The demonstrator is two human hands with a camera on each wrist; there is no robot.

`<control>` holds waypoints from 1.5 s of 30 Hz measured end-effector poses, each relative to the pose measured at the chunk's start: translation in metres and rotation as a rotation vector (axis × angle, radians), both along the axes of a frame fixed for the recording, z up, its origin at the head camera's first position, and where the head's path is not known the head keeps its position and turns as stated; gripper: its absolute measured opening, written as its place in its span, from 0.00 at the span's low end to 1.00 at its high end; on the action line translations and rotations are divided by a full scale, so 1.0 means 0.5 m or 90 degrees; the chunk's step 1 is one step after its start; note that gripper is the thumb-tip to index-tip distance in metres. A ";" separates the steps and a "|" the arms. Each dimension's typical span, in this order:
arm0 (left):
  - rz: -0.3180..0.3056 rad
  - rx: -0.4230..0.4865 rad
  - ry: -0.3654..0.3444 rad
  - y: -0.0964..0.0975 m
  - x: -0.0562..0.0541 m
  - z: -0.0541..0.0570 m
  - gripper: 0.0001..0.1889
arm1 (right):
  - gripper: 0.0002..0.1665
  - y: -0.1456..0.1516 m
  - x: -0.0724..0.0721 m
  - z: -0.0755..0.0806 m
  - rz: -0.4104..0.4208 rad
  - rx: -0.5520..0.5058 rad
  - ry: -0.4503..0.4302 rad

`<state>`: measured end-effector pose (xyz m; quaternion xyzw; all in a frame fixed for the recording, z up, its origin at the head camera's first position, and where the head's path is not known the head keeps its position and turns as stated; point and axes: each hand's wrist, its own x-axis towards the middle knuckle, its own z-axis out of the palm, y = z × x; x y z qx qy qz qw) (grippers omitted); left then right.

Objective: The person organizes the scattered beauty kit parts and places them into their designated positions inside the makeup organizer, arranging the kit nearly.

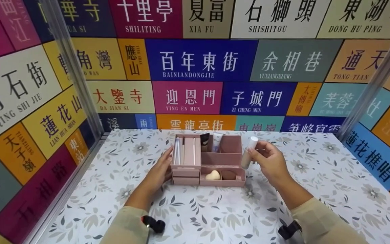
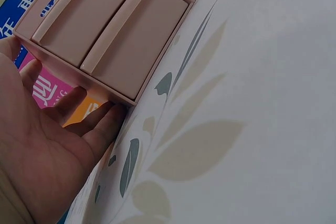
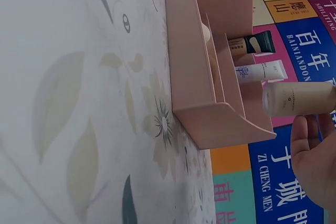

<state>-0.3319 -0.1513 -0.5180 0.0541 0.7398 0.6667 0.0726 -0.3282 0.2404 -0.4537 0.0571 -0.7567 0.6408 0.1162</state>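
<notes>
A pink desktop organizer [image 1: 212, 158] stands on the table. My left hand [image 1: 159, 171] rests along its left side, and in the left wrist view the extended fingertips [image 2: 113, 114] touch the case beside two drawers [image 2: 139, 38]. My right hand [image 1: 271, 162] pinches a foundation bottle [image 1: 247, 158] with a white cap. Upright and slightly tilted, the bottle is at the organizer's right end; in the right wrist view its beige body [image 3: 299, 99] shows small print. A white tube [image 1: 216, 142] and a black-topped tube [image 1: 204, 140] stand in the back compartment.
Slim sticks [image 1: 177, 150] stand in the organizer's left compartment. A cream heart-shaped sponge [image 1: 213, 175] and a brown sponge [image 1: 229, 175] lie in the front tray. The floral tablecloth [image 1: 208, 217] covers the table, and colourful sign panels [image 1: 201, 61] rise behind it.
</notes>
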 end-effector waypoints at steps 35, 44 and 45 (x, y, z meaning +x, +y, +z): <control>0.000 0.012 -0.019 0.002 -0.001 0.000 0.29 | 0.31 -0.063 -0.157 0.003 -0.011 0.070 0.036; -0.001 0.015 -0.009 -0.001 -0.004 -0.003 0.29 | 0.25 -0.063 -0.158 -0.001 -0.045 0.143 0.028; -0.001 0.016 -0.011 -0.001 -0.004 -0.002 0.28 | 0.25 -0.063 -0.157 -0.001 -0.046 0.148 0.025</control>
